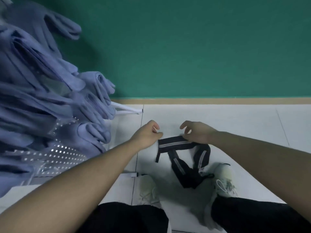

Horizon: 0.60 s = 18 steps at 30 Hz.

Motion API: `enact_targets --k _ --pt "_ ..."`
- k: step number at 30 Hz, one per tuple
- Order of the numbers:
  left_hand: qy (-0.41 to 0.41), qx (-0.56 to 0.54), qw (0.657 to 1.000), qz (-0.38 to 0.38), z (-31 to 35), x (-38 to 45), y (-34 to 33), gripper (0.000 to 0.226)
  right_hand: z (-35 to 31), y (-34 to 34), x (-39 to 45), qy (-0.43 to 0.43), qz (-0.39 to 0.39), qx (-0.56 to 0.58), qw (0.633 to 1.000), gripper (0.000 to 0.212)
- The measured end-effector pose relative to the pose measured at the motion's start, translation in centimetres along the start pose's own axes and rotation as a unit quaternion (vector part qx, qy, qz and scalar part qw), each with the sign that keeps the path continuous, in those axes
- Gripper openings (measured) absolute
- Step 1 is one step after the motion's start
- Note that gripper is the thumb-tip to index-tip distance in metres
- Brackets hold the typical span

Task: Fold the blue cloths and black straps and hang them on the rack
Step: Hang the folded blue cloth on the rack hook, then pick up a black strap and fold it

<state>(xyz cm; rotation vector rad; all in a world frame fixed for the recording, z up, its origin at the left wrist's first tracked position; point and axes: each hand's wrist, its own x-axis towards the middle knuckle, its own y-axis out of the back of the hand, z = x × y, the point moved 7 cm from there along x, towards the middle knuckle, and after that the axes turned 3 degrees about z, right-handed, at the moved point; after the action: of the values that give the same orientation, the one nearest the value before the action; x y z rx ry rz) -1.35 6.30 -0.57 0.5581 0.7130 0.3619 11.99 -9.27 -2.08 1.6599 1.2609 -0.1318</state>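
A black strap (178,145) with grey stripes hangs in front of me above the floor, its loops drooping toward my shoes. My left hand (148,135) pinches the strap's left end with curled fingers. My right hand (196,132) pinches the strap near its top middle, with the other fingers lifted. Several folded blue cloths (50,91) hang in rows on the rack (124,109) at the left, whose white bars show beneath them.
A green wall (202,47) with a tan baseboard stands ahead. White floor tiles (235,118) lie below. My two white shoes (149,190) and black trouser legs are at the bottom. A perforated metal panel (55,157) shows under the cloths.
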Motion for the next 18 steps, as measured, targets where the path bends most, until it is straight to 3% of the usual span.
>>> enact_targets --k 8,12,18 --pt "0.007 0.101 0.991 -0.086 -2.1 7.6 -7.4 0.026 9.8 -2.8 5.8 -0.082 0.003 -0.013 0.996 0.045" --pt "0.011 0.117 0.987 -0.107 -4.1 10.3 -11.4 0.017 14.1 -5.2 8.4 -0.159 0.025 -0.002 0.987 0.058" --pt "0.003 0.11 0.983 -0.148 -6.5 12.3 -16.7 0.026 19.2 -9.1 10.2 -0.272 0.024 0.107 0.956 0.081"
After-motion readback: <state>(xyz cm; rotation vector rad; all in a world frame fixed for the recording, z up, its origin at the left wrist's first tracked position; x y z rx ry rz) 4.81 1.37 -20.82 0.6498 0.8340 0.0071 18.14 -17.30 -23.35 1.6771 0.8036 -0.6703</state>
